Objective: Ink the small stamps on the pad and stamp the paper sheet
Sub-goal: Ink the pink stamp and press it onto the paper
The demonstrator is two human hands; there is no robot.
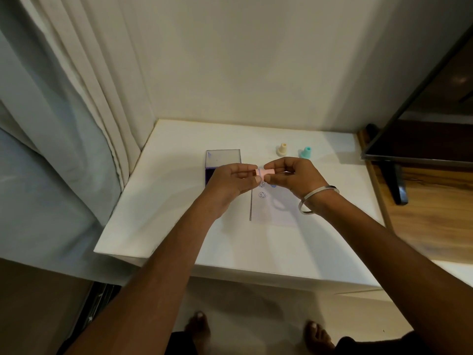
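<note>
Pink stamp [266, 172], cylindrical, pinched by both hands.

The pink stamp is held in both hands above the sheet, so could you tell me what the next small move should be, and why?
Probably carry the pink stamp left and press its face on the ink pad. Both the left hand and right hand pinch it sideways in the air, off the paper sheet, which already shows smiley prints. Whether its face is already inked cannot be seen.
</note>
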